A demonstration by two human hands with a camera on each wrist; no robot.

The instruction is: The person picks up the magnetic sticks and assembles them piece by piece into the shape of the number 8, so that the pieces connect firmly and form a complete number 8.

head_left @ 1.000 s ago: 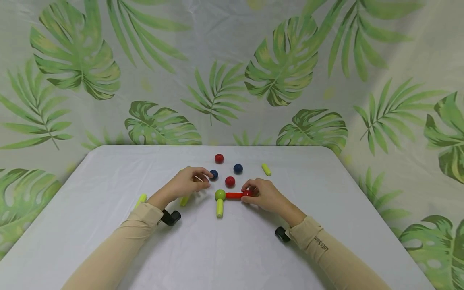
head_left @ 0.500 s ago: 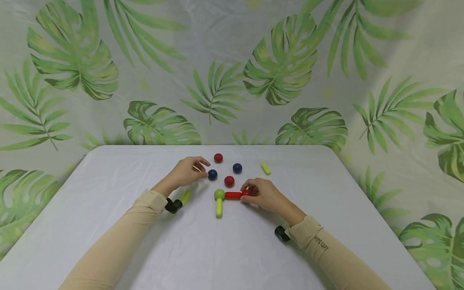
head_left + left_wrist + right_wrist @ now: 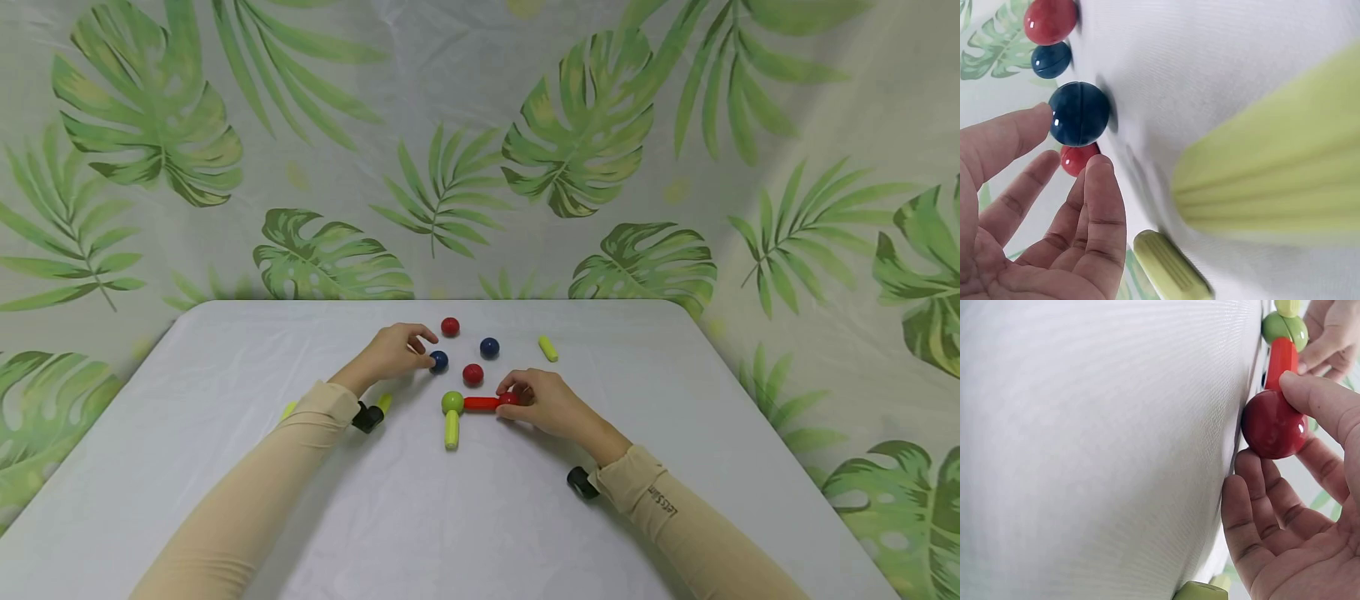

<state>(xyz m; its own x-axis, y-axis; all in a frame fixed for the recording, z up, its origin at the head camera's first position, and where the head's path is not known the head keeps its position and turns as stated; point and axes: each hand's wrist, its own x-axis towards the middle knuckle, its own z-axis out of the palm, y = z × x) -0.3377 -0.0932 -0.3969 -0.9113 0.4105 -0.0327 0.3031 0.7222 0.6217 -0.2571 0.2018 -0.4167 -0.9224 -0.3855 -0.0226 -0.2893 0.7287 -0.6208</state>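
My left hand (image 3: 393, 352) is beside the nearer blue ball (image 3: 439, 361), its thumb tip at the ball's edge and its fingers spread apart beyond it. In the left wrist view nothing is enclosed by that hand, and whether the thumb touches the blue ball (image 3: 1079, 114) is hard to tell. My right hand (image 3: 546, 404) holds a red ball (image 3: 1272, 425) between thumb and fingers. That ball joins a red stick (image 3: 481, 404), whose other end meets a green ball (image 3: 452, 402). From the green ball a yellow-green stick (image 3: 452, 431) points toward me.
Two loose red balls, one far (image 3: 450, 327) and one nearer (image 3: 472, 375), and another blue ball (image 3: 490, 348) lie around the middle. A yellow-green stick (image 3: 548, 348) lies at the back right. More such sticks lie by the left forearm, partly hidden, one at the wrist (image 3: 385, 403).
My left hand has moved away from me and then slightly right, its thumb now at the blue ball's edge. The right hand stays on the red ball, and the joined pieces keep their place.
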